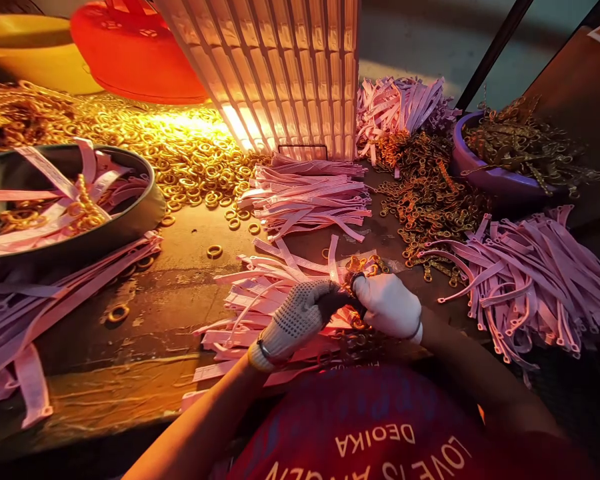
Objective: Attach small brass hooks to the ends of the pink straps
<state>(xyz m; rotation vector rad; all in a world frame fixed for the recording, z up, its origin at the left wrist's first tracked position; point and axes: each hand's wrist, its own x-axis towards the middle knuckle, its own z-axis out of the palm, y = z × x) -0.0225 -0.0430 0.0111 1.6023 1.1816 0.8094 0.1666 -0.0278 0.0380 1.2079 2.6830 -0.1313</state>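
Observation:
My left hand (297, 320), in a dotted knit glove, is closed in a pinch near the table's front edge. My right hand (387, 305), in a white glove, is closed too and meets it fingertip to fingertip. Between them they grip a small cluster of gold rings and clasps (363, 267) with a pink strap (333, 260) rising from it. Both hands hover over a loose pile of pink straps (260, 293).
A dark bowl (140, 210) holds straps and rings at left. Gold rings (180, 153) cover the back of the table. More pink strap piles (530, 280) lie at right, beside a heap of brass clasps (425, 193) and a purple bowl (490, 177). A ribbed lit panel (290, 73) stands behind.

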